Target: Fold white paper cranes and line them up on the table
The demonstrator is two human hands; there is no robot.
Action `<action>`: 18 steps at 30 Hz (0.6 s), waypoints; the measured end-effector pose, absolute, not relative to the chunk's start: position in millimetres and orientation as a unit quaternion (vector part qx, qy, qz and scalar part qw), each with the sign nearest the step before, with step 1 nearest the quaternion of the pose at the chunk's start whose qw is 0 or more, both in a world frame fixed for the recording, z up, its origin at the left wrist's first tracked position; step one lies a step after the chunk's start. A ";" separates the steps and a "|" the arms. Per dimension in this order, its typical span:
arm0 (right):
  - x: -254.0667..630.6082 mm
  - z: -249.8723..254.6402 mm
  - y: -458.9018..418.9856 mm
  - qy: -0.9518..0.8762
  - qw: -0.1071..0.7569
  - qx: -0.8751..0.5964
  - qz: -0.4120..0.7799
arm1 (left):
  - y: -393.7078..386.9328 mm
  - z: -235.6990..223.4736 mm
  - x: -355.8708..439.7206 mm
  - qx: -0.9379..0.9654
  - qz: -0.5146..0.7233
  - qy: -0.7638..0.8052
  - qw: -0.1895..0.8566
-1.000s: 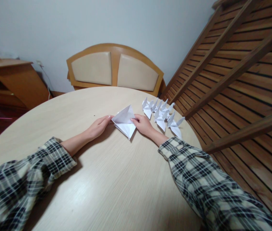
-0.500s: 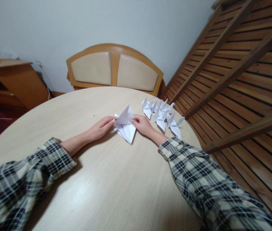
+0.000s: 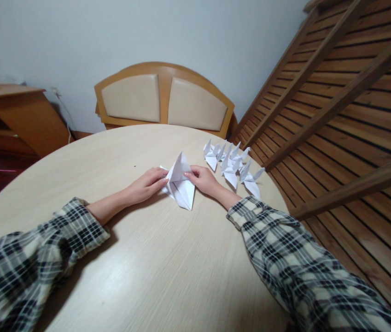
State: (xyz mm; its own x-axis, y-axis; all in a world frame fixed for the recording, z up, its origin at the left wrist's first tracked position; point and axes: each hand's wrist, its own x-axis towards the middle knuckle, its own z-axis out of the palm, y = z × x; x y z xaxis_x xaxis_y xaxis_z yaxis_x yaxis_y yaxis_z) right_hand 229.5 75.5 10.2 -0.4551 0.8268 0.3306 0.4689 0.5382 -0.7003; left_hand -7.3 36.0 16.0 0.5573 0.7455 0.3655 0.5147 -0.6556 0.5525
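**Folded paper (image 3: 185, 189) part-worked; several paper birds (image 3: 230, 179) apparently complete**

Progress: the paper birds stand grouped near the right edge of the round table (image 3: 140, 281), toward its far side, each with raised points. They are judged finished; overlap prevents a firm count. The folded paper is judged to be at a middle stage. It is layered and sharply creased, with one flap opened toward the far edge, but it shows none of the narrow raised points found on the birds. Left to do, in this inspector's judgement: settling the open flap, then the slimmer folds and the shaping.

Location: the folded paper is on the far half of the table, left of the birds and well apart from the near edge.

Orientation: the long axis runs tip to tip, roughly from far edge to near edge, slightly slanted. The upper tip points to the far edge and appears lifted; the lower tip points to the near edge, a little to the right. A crease crosses the middle. A further layer juts out toward the left edge.

Hands: the left hand (image 3: 151, 183) grips the paper's left side, thumb in front. The right hand (image 3: 205, 179) pinches its right side, thumb on the front face; its other fingertips are hidden.
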 end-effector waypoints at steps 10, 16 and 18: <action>229.1 11.5 73.7 -0.814 0.333 -0.388 0.275 | 37.0 14.1 -7.4 0.883 0.262 0.362 0.145; 227.9 10.8 72.3 -0.831 0.331 -0.376 0.243 | 35.8 16.5 -6.4 0.884 0.253 0.370 0.132; 227.4 10.7 71.6 -0.836 0.330 -0.366 0.240 | 35.1 17.6 -5.8 0.881 0.252 0.377 0.131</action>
State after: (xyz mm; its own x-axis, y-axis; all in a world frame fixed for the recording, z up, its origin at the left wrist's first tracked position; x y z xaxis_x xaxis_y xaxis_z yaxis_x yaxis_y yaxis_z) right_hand 227.4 71.6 10.7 -0.5131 0.7715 0.3762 0.4538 0.6158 -0.6441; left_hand -5.8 35.1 17.6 0.5883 0.7309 0.3459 0.5984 -0.6812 0.4218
